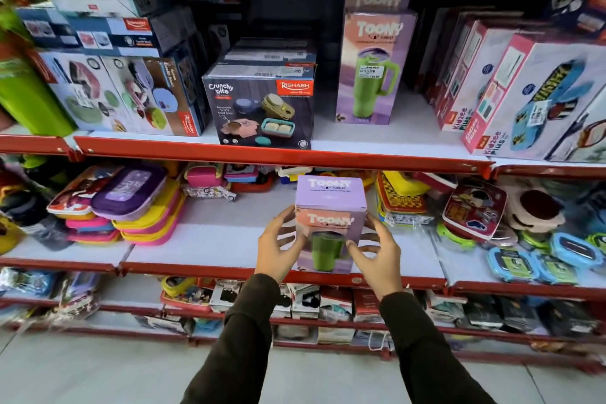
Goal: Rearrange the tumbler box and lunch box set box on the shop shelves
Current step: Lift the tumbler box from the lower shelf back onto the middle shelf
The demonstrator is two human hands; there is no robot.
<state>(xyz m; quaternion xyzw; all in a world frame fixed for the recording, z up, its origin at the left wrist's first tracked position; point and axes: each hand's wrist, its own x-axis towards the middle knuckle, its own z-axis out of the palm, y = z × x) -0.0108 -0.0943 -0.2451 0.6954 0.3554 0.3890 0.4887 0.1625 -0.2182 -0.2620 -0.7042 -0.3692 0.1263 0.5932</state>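
Observation:
A small purple Toony tumbler box [331, 207] stands upright at the front edge of the middle shelf [213, 249]. My left hand [278, 249] is at its left side and my right hand [377, 259] at its right front. Both have fingers spread and blurred, right at the box without a firm hold. On the upper shelf [403, 138] a dark Crunchy Bite lunch box set box [262, 108] stands at the front. A tall purple Toony tumbler box [370, 69] stands to its right, with bare shelf between them.
Rishabh lunch box cartons [131, 95] fill the upper shelf's left, and Kidzee Plus boxes [511, 95] lean at its right. On the middle shelf lie stacked colourful lunch boxes [137, 207] at left and wrapped ones [475, 210] at right. A lower shelf holds several small boxes.

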